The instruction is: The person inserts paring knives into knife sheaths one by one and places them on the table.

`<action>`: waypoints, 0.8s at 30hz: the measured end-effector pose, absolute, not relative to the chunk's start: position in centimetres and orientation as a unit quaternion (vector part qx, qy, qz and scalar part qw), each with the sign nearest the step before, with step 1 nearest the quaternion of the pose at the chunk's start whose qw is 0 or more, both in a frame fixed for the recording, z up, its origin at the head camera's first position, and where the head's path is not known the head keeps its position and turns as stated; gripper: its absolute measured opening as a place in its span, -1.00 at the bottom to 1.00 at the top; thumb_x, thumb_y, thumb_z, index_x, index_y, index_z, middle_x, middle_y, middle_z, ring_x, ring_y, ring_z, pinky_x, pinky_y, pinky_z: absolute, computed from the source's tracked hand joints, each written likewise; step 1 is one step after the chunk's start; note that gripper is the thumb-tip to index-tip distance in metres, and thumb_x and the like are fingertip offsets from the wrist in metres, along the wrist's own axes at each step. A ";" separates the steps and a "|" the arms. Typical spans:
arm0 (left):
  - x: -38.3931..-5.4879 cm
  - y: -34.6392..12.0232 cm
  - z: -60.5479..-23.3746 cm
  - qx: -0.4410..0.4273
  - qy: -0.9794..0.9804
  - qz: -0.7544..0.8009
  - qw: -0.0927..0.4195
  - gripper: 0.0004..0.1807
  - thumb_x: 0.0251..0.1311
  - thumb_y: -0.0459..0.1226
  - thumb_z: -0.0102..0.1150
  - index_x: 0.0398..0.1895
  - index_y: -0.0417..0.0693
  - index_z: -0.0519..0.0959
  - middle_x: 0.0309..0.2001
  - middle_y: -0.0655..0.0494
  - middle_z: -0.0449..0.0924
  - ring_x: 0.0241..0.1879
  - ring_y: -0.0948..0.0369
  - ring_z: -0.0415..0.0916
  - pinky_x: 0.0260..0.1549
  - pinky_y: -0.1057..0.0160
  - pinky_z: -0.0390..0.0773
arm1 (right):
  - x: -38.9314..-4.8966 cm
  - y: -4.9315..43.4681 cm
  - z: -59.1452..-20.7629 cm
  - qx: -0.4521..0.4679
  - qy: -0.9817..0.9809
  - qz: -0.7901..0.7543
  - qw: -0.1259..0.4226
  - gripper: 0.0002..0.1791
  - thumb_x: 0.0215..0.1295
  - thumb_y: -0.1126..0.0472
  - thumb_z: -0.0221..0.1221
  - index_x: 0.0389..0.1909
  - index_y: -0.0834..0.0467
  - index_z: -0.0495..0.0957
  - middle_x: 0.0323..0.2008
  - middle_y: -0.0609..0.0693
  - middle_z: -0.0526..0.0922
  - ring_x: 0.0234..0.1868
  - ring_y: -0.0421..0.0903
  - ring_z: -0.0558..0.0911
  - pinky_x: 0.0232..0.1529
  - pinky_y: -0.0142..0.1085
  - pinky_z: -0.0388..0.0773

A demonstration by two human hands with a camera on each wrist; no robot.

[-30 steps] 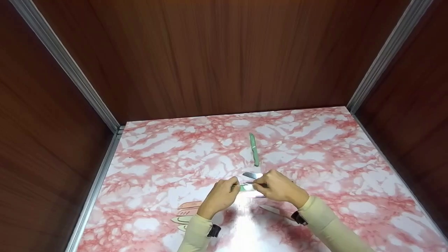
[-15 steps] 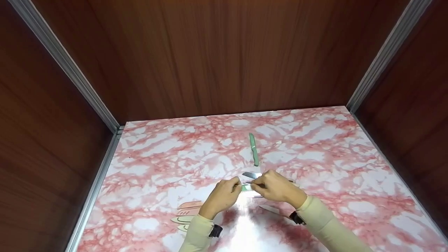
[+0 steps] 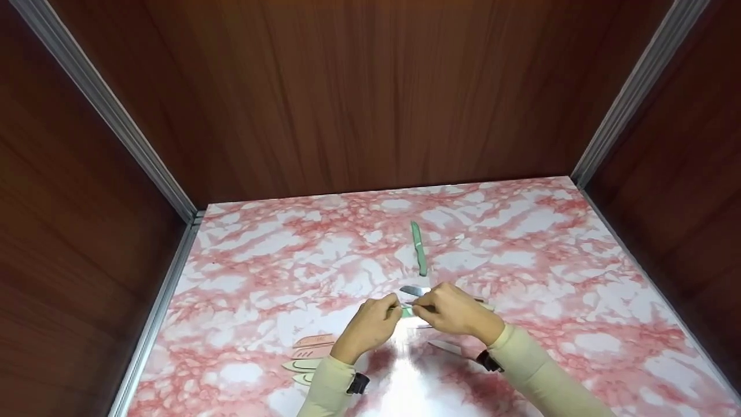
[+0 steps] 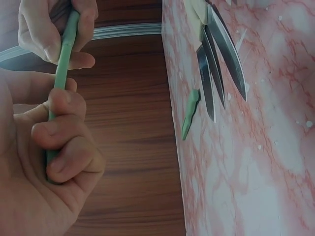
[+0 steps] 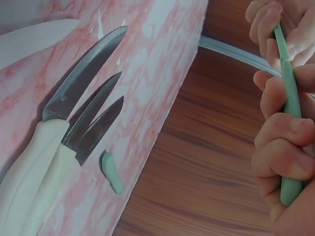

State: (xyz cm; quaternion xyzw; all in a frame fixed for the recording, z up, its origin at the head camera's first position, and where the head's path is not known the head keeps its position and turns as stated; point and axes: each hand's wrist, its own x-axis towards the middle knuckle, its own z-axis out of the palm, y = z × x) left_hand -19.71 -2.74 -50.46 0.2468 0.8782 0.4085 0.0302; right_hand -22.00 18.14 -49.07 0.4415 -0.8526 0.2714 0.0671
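A person's two hands hold one green knife (image 5: 292,96) between them, above a pink-and-white marbled table (image 3: 278,278). The left hand (image 3: 370,325) has its fingers curled round the narrower end of the knife, which runs between the fingers and the palm in the left wrist view. The right hand (image 3: 458,310) has its fingers wrapped round the thicker end, whose rounded tip shows below the fingers in the right wrist view. The knife spans the short space between the two grips, and a joint line across it is seen there. Both hands are near each other. Beyond them, a second green knife (image 3: 419,249) lies flat on the table, well apart from either hand. Near the right hand lie several pale-handled knives; the right wrist view shows a large curved blade (image 5: 83,76) beside two narrower dark blades. A white blade (image 3: 446,347) lies nearer the person, close to the right wrist. Beside the left forearm are pink covers (image 3: 312,340) and pale green covers (image 3: 302,365), laid in a row and partly hidden by the sleeve (image 3: 329,385). Brown wood panels (image 3: 370,98) stand behind the table, with metal rails (image 3: 116,116) at the corners.
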 end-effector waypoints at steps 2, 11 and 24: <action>-19.8 -2.9 -50.4 0.250 0.875 0.412 0.042 -0.81 0.38 -0.23 -0.11 -0.43 0.06 0.41 -0.67 0.33 0.19 -0.70 0.39 0.11 -0.66 0.38 0.19 | -22.1 18.2 -49.1 0.434 -0.859 0.266 0.056 -0.78 0.29 0.26 0.13 -0.53 0.04 0.63 -0.74 -0.30 0.33 -0.74 -0.46 0.15 -0.68 -0.56 0.18; -20.5 -5.2 -50.4 0.248 0.886 0.391 0.036 -0.86 0.38 -0.20 -0.10 -0.32 0.05 0.46 -0.68 0.32 0.17 -0.69 0.37 0.11 -0.63 0.36 0.18 | -23.4 19.7 -48.7 0.395 -0.879 0.264 0.036 -0.81 0.34 0.19 0.12 -0.47 0.05 0.62 -0.66 -0.27 0.42 -0.66 -0.38 0.32 -0.58 -0.43 0.36; -20.4 -9.1 -51.6 0.226 0.917 0.326 0.038 -0.82 0.37 -0.26 -0.08 -0.39 -0.02 0.49 -0.71 0.32 0.16 -0.71 0.36 0.09 -0.65 0.35 0.18 | -27.2 22.8 -50.5 0.238 -0.936 0.260 0.023 -0.83 0.31 0.15 0.10 -0.39 0.12 0.60 -0.66 -0.19 0.47 -0.65 -0.27 0.35 -0.52 -0.31 0.35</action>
